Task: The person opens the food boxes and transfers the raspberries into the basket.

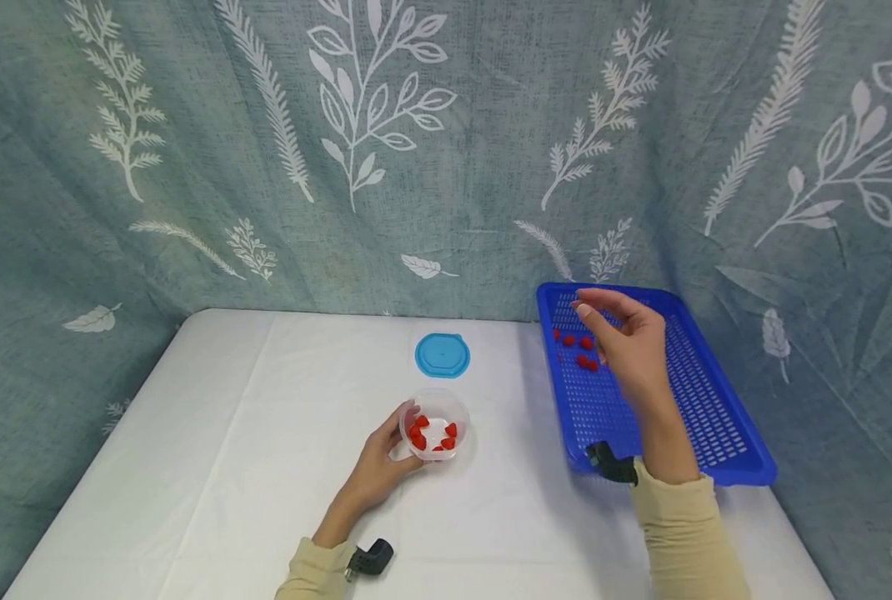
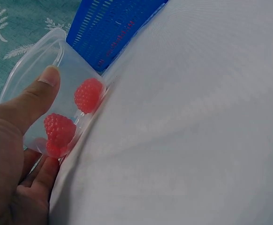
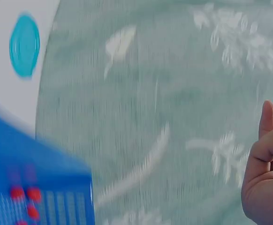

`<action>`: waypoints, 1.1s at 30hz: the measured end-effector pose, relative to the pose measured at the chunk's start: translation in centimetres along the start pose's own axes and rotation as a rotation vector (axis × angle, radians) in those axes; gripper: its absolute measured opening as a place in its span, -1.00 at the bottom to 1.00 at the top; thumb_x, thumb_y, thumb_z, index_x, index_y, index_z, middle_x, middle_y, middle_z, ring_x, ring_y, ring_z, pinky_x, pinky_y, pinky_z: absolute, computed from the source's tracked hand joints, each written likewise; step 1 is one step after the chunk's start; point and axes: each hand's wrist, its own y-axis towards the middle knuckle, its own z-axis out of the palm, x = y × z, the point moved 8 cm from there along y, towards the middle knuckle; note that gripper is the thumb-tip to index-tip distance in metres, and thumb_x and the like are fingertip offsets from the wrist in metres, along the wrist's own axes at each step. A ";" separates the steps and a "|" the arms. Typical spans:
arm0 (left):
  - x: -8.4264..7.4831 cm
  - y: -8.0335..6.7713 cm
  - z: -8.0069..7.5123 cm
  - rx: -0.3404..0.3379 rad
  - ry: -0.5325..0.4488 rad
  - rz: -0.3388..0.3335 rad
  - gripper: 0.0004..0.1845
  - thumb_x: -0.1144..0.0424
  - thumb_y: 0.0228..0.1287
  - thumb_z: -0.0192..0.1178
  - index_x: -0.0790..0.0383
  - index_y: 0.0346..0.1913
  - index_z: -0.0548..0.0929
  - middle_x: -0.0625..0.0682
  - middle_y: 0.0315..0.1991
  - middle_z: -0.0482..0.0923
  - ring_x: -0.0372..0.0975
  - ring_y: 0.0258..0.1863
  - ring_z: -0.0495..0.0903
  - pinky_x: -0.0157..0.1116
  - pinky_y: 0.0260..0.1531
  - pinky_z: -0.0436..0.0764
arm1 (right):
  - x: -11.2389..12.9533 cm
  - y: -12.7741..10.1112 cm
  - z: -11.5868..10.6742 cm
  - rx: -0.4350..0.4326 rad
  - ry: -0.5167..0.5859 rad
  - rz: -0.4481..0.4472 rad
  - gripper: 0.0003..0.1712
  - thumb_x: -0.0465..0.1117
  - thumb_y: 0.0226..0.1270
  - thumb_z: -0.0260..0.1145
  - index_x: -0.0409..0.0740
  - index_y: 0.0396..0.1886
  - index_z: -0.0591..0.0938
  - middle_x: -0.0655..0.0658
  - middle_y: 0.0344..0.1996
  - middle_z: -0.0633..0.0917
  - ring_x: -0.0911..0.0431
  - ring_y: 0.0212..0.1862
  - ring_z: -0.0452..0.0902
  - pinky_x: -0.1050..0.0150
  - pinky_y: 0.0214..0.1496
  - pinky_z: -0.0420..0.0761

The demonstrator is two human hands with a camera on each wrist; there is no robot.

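My left hand [image 1: 380, 465] holds a round clear plastic container [image 1: 455, 410] at its left side. In the left wrist view the thumb lies along the wall and the fingers curl under the lower edge. Several red raspberries [image 2: 88, 95] lie inside the container. Above the blue plastic basket [image 1: 724, 392] hangs my right hand [image 1: 629, 346], its fingers loosely bent, with no object visible at the fingertips. More raspberries [image 1: 586, 342] sit on the left part of the basket's floor, just beyond and below this hand. The right wrist view is blurred.
A blue lid [image 1: 442, 356] lies flat on the white tablecloth [image 1: 296, 383] behind the container. Patterned green curtain [image 1: 483, 167] hangs along the back and both sides of the table. The basket stands at the right edge, its rim raised.
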 end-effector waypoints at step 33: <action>-0.1 0.1 0.1 0.013 -0.006 0.067 -0.08 0.40 0.17 0.46 0.18 0.57 0.24 0.15 0.47 0.39 0.03 0.46 0.37 -0.07 0.44 0.35 | -12.9 -12.6 17.5 0.674 -0.442 0.262 -0.62 -0.37 0.47 0.08 -0.25 0.15 0.68 -0.22 0.11 0.70 0.04 -0.23 0.56 0.21 -0.19 0.65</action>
